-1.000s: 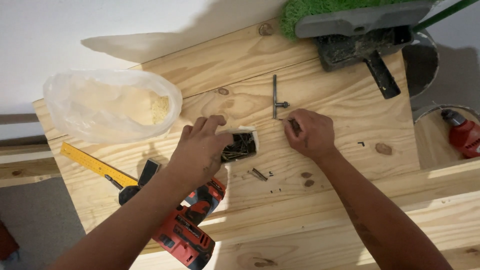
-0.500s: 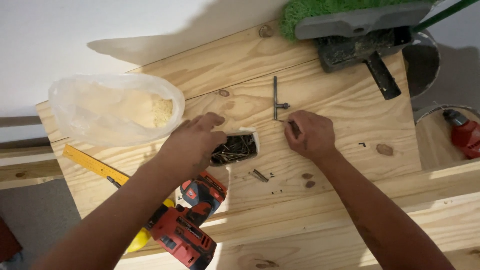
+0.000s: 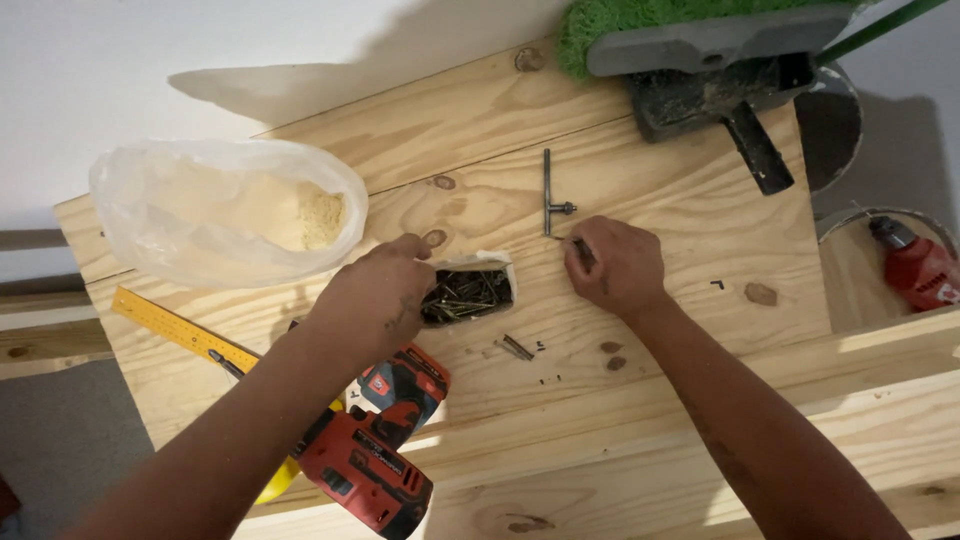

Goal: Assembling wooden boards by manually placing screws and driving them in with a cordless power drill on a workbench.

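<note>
The left hand (image 3: 375, 300) rests on the wooden worktop (image 3: 700, 250) with its fingers curled loosely against the left edge of a small open box of screws (image 3: 467, 293); whether a screw is pinched between them cannot be told, since the back of the hand hides the fingertips. The box sits near the middle of the worktop, between the two hands. The right hand (image 3: 615, 265) lies just to the right of the box, fingers closed narrowly around a dark screw (image 3: 583, 250) whose tip points at the wood. Just above that hand lies a metal chuck key (image 3: 550, 195). A few loose screws (image 3: 517, 347) are scattered below the box.

Under the left forearm a red cordless drill (image 3: 370, 450) lies on its side, next to a yellow ruler (image 3: 170, 325). To the upper left stands a clear plastic bag of sawdust (image 3: 235, 210). At the top right a green brush (image 3: 640, 20) and a dark dustpan (image 3: 720, 85) rest on the worktop's far edge, and a second red drill (image 3: 915, 265) lies off to the right.
</note>
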